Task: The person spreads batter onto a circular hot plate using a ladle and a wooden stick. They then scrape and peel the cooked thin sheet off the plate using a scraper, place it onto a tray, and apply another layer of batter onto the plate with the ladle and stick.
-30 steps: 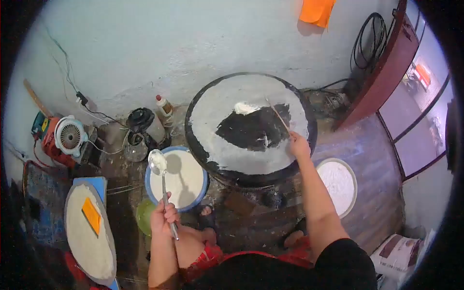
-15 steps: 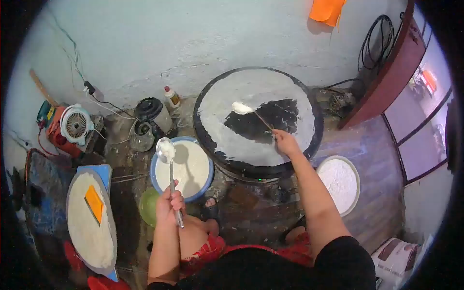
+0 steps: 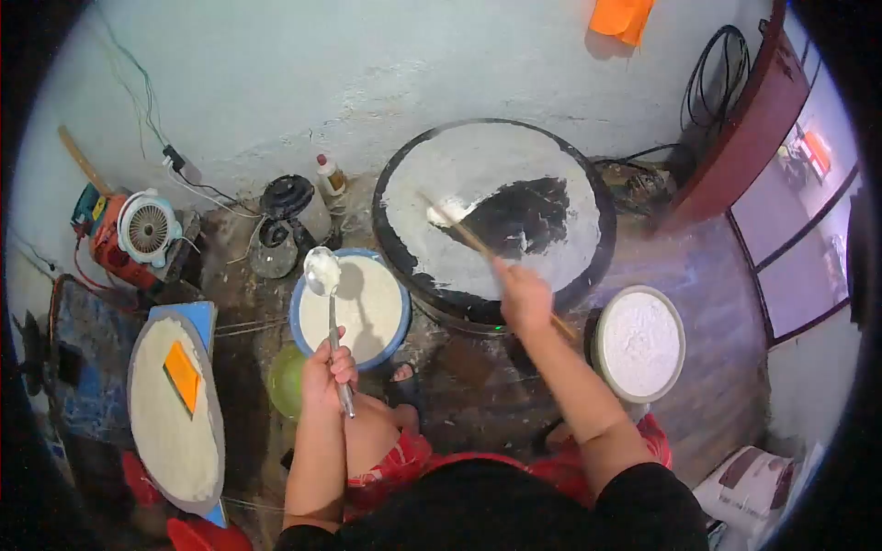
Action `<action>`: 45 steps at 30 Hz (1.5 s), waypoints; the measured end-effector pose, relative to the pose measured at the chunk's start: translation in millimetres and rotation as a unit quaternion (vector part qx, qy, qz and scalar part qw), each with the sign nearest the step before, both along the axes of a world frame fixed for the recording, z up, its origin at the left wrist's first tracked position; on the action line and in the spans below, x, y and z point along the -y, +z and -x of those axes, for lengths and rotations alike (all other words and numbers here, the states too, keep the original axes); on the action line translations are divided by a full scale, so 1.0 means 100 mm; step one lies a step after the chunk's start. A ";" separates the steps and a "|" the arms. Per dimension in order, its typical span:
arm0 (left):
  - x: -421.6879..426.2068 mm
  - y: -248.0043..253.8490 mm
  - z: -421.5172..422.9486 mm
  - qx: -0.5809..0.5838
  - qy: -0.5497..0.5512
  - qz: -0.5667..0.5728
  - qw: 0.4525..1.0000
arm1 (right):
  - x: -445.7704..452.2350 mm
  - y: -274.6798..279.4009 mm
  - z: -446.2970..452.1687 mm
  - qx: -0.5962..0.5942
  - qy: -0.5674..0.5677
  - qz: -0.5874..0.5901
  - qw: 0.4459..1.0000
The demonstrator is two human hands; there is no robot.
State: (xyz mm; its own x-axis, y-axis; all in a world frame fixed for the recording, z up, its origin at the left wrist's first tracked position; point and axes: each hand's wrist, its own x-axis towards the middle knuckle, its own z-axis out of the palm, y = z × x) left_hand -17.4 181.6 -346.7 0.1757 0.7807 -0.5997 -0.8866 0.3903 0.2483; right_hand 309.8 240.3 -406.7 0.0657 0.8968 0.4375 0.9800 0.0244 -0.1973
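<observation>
My left hand (image 3: 331, 372) is closed round the handle of a metal ladle (image 3: 322, 272), whose bowl holds white batter above the left rim of a blue basin (image 3: 401, 346) of batter. In my right hand (image 3: 525, 298) is a thin wooden stick (image 3: 467, 236), its far end at a white lump of batter (image 3: 447, 212) on the large round griddle (image 3: 604, 241). A pale layer covers much of the griddle, with a dark bare patch (image 3: 528, 216) right of the lump.
A tub of white powder (image 3: 642, 343) stands right of the griddle. At the left lie a stack of pale flat rounds (image 3: 175, 418) with an orange scraper (image 3: 183, 377), and a blower (image 3: 148, 231). A bottle (image 3: 331, 175), a dark-lidded container (image 3: 294, 204) and a green bowl (image 3: 286, 382) are nearby.
My right hand has moved down and left, nearer to me, with the stick now angled up-left. The batter lump has shifted left across the griddle. My left hand still holds the ladle.
</observation>
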 end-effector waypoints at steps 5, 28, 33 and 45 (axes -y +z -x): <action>0.03 0.01 0.03 0.036 0.001 0.002 0.999 | -0.06 -0.16 0.03 0.055 0.012 0.078 0.995; 0.03 0.08 0.00 -0.007 0.016 0.011 1.000 | 0.01 -0.04 -0.59 0.027 -0.095 0.119 0.988; 0.01 0.05 0.03 -0.040 -0.005 0.001 0.999 | -0.10 0.07 -0.90 -0.109 -0.152 0.107 0.977; 0.01 0.04 0.04 0.027 0.002 0.017 0.999 | 0.01 0.06 -1.18 0.015 -0.208 0.109 0.972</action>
State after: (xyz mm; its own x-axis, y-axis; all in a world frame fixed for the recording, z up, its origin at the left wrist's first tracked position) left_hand -21.0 180.8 -342.9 0.2047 0.7609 -0.6157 -0.9000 0.3937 0.1873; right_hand 427.7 239.5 -400.6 0.4322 0.8670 0.2482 0.9018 -0.4137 -0.1249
